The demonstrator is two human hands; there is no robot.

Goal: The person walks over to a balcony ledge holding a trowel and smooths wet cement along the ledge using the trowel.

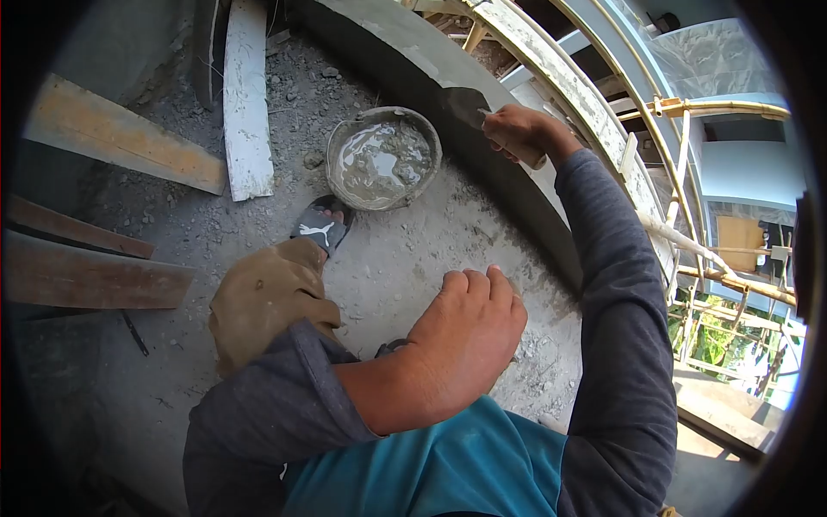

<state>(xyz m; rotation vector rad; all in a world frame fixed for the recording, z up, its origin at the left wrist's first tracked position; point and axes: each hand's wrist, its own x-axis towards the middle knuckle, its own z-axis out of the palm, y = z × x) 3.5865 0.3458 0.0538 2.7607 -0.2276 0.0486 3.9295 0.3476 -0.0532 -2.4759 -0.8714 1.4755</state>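
My right hand (515,136) is closed round the handle of a trowel (466,107), whose dark blade lies against the edge of a grey cement ledge (508,181). Left of the trowel a round bucket (432,142) of wet grey mortar stands on the ground. Lower in the view my left hand (469,323) hangs over my lap, back upward; its fingers bend down, and their tips and anything under them are hidden.
Boards (247,103) lean at the left, one white and others brownish. A sandalled foot (323,226) is just below the bucket. Gravel and dust cover the ground (413,250). Bamboo scaffolding (685,164) stands beyond the ledge at the right.
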